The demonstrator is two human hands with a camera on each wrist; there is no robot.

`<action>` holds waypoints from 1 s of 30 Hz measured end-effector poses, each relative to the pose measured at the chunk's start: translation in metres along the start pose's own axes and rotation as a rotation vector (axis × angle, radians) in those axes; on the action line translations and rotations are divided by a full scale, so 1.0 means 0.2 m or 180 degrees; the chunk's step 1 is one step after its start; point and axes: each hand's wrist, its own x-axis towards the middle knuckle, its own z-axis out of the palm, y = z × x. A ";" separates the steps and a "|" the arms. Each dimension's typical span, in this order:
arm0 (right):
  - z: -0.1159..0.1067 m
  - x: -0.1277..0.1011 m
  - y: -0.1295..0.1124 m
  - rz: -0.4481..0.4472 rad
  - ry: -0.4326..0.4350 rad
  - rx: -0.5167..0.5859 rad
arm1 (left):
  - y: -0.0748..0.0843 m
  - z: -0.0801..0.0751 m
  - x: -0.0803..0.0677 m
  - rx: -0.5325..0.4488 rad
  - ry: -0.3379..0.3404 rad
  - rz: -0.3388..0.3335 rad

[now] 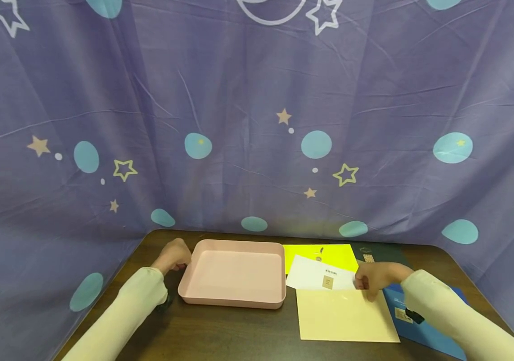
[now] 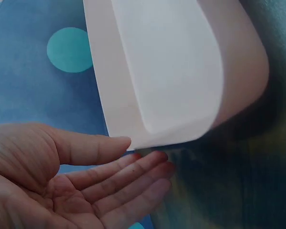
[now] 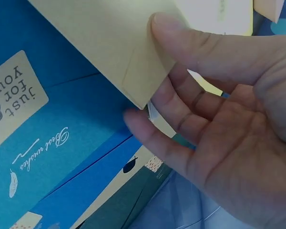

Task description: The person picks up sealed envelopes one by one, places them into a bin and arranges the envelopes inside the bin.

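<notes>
White envelope, near the table's right edge beside the pink tray, seems pinched by the right hand; the left hand lies open at the tray's left corner.

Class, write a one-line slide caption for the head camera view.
Right hand pinches a white envelope above a cream envelope; left hand rests beside a pink tray.
</notes>
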 end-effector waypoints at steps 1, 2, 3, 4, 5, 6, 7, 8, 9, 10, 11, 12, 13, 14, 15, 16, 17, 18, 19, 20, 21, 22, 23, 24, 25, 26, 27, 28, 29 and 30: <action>-0.01 0.00 0.01 -0.0008 -0.0017 0.0005 | 0.00 0.00 0.00 -0.0081 -0.0020 -0.0008; -0.01 0.00 0.01 -0.0005 -0.0027 0.0026 | -0.01 0.00 0.00 -0.0160 -0.0042 -0.0015; -0.02 0.00 0.02 -0.0009 -0.0038 0.0051 | -0.01 0.00 0.00 -0.0248 -0.0066 -0.0022; -0.02 0.00 0.02 -0.0017 -0.0046 0.0065 | -0.02 0.00 0.00 -0.0329 -0.0088 -0.0027; -0.02 0.00 0.03 -0.0028 -0.0055 0.0086 | -0.02 0.00 0.00 -0.0405 -0.0114 -0.0027; -0.03 0.00 0.04 -0.0042 -0.0068 0.0117 | -0.02 0.00 0.00 -0.0458 -0.0134 -0.0024; -0.03 0.00 0.04 -0.0042 -0.0076 0.0147 | -0.03 0.00 0.00 -0.0510 -0.0151 -0.0017; -0.03 0.00 0.05 -0.0037 -0.0083 0.0168 | -0.03 0.01 0.01 -0.0550 -0.0162 0.0000; -0.03 0.01 0.06 -0.0036 -0.0095 0.0190 | -0.04 0.01 0.01 -0.0593 -0.0168 0.0012; -0.03 0.01 0.06 -0.0036 -0.0115 0.0209 | -0.04 0.01 0.01 -0.0629 -0.0167 0.0028; -0.03 0.01 0.07 -0.0023 -0.0121 0.0229 | -0.05 0.01 0.01 -0.0665 -0.0162 0.0045; -0.03 0.01 0.07 0.0001 -0.0123 0.0250 | -0.05 0.02 0.01 -0.0694 -0.0153 0.0064; -0.03 0.01 0.07 0.0030 -0.0122 0.0260 | -0.05 0.02 0.01 -0.0729 -0.0151 0.0088; -0.04 0.01 0.08 0.0057 -0.0122 0.0267 | -0.05 0.02 0.01 -0.0759 -0.0149 0.0111; -0.04 0.01 0.08 0.0095 -0.0117 0.0280 | -0.05 0.02 0.01 -0.0798 -0.0145 0.0115; -0.04 0.01 0.08 0.0137 -0.0109 0.0290 | -0.06 0.02 0.01 -0.0828 -0.0145 0.0118; -0.04 0.01 0.08 0.0182 -0.0089 0.0289 | -0.06 0.02 0.01 -0.0860 -0.0152 0.0117; -0.04 0.01 0.08 0.0222 -0.0077 0.0297 | -0.06 0.02 0.01 -0.0880 -0.0165 0.0126; -0.04 0.00 0.08 0.0266 -0.0062 0.0307 | -0.06 0.02 0.01 -0.0910 -0.0174 0.0125; -0.04 0.00 0.08 0.0309 -0.0049 0.0314 | -0.06 0.02 0.01 -0.0928 -0.0179 0.0120; -0.05 0.00 0.08 0.0355 -0.0030 0.0327 | -0.06 0.02 0.01 -0.0954 -0.0182 0.0103; -0.05 0.00 0.08 0.0389 -0.0012 0.0330 | -0.06 0.02 0.01 -0.0964 -0.0183 0.0105; -0.05 -0.01 0.08 0.0413 0.0003 0.0327 | -0.06 0.02 0.01 -0.0980 -0.0180 0.0110; -0.05 -0.01 0.08 0.0431 0.0013 0.0330 | -0.06 0.03 0.01 -0.0985 -0.0178 0.0128; -0.06 -0.01 0.08 0.0442 0.0014 0.0329 | -0.07 0.03 0.02 -0.0994 -0.0172 0.0137; -0.06 -0.01 0.08 0.0444 0.0013 0.0325 | -0.07 0.03 0.02 -0.0997 -0.0171 0.0153; -0.06 -0.01 0.08 0.0449 0.0015 0.0324 | -0.07 0.03 0.02 -0.1000 -0.0169 0.0169; -0.06 -0.02 0.08 0.0447 0.0011 0.0322 | -0.08 0.04 0.02 -0.0993 -0.0172 0.0208; -0.06 -0.02 0.08 0.0445 0.0010 0.0314 | -0.08 0.04 0.02 -0.0983 -0.0194 0.0243; -0.06 -0.02 0.08 0.0442 0.0009 0.0309 | -0.08 0.03 0.02 -0.0964 -0.0220 0.0281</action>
